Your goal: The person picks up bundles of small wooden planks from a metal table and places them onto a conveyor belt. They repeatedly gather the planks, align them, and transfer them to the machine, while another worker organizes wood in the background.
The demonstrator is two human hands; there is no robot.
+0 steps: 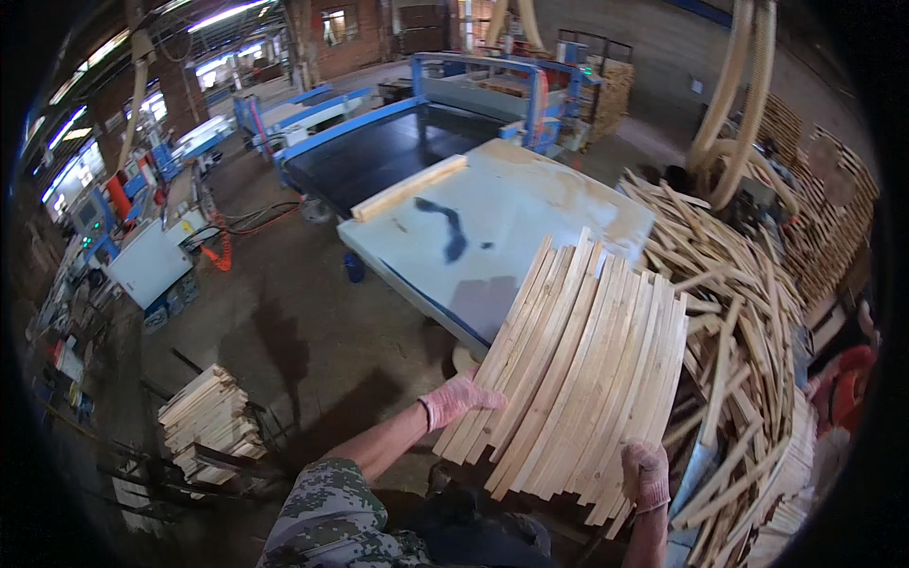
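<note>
Side by side in front of me lies a broad layer of pale wooden strips [578, 369], their near ends uneven. My left hand [464, 398], in a pinkish work glove, grips the layer's left edge near its close end, the thumb on top and the other fingers hidden beneath. At the near right corner, my right hand [646, 471], gloved alike, is closed against the outermost strips. Under the layer's far part is a pale, stained tabletop [407, 251]; what bears its near end is hidden.
A thicker wooden beam [409, 187] rests along the tabletop's far left edge, before a blue-framed machine with a black bed [379, 151]. Loose wooden sticks [739, 379] heap up at right, by a person in red [847, 383]. Stacked strips [210, 417] sit on a rack at lower left.
</note>
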